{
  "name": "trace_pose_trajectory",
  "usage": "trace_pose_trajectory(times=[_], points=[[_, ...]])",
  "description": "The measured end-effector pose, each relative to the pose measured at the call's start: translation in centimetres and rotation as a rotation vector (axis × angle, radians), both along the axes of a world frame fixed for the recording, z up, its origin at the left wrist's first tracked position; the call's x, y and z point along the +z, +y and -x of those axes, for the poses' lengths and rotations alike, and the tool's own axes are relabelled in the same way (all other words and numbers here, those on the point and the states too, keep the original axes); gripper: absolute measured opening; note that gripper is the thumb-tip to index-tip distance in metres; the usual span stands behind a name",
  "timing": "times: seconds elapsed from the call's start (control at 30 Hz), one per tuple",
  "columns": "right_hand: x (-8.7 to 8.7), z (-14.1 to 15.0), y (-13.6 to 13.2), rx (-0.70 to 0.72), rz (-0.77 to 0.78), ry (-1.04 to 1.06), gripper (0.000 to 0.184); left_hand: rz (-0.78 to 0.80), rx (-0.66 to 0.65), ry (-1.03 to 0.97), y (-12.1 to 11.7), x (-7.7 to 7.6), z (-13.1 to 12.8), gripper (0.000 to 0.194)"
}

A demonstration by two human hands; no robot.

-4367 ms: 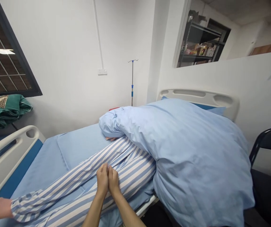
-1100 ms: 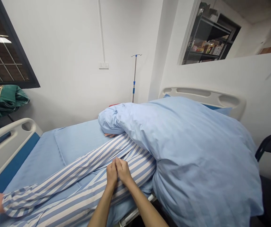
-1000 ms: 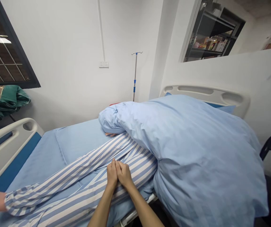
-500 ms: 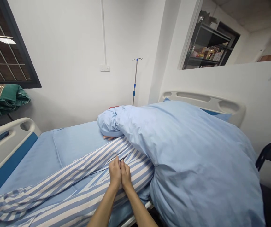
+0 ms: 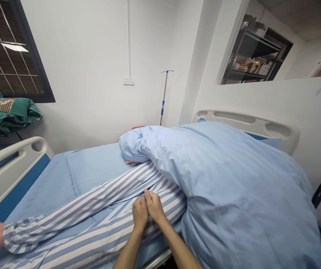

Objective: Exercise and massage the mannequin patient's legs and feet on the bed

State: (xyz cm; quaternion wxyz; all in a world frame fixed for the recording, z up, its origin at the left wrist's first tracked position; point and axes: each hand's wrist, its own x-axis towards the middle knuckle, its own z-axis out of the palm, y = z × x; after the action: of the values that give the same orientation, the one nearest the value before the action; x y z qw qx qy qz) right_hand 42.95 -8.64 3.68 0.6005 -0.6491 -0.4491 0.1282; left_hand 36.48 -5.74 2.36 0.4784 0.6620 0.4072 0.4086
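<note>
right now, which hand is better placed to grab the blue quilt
The right hand, probably: it lies between the left hand and the blue quilt, so it looks nearer.

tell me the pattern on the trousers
The trousers have blue and white stripes, clear in the head view.

Your left forearm [image 5: 130, 246] and your right forearm [image 5: 177, 244] come up from the bottom edge of the frame and lean toward each other. Your left hand [image 5: 139, 213] and right hand [image 5: 154, 206] meet a little below the centre, side by side and touching, with fingers [image 5: 150, 197] curled inward. The right one sits slightly higher.
</note>
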Motion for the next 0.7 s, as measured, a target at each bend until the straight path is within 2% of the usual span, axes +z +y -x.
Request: trace_pose_trajectory(times=[0.17, 0.37, 0.43, 0.6, 0.67, 0.7], points=[[-0.5, -0.6, -0.9, -0.055, 0.007, -0.111, 0.048, -0.051, 0.026, 0.018, -0.3, -0.1, 0.1, 0.047], [-1.7, -0.4, -0.9, -0.018, 0.013, -0.120, 0.049, 0.033, 0.005, -0.034, -0.2, 0.0, -0.5, 0.046], [-1.7, -0.8, -0.8, -0.032, -0.028, -0.050, 0.050, 0.050, -0.032, -0.074, -0.3, 0.9, -1.2, 0.046], [-1.5, -1.7, -0.6, -0.080, -0.086, 0.165, 0.052, 0.111, -0.092, -0.249, -0.8, 4.6, -3.5, 0.043], [-1.4, -1.8, -0.6, -0.104, -0.094, 0.226, 0.053, 0.116, -0.098, -0.272, -0.8, 5.2, -4.1, 0.042], [-1.5, -1.8, -0.6, -0.123, -0.098, 0.239, 0.053, 0.116, -0.086, -0.262, -0.8, 5.0, -4.2, 0.042]])
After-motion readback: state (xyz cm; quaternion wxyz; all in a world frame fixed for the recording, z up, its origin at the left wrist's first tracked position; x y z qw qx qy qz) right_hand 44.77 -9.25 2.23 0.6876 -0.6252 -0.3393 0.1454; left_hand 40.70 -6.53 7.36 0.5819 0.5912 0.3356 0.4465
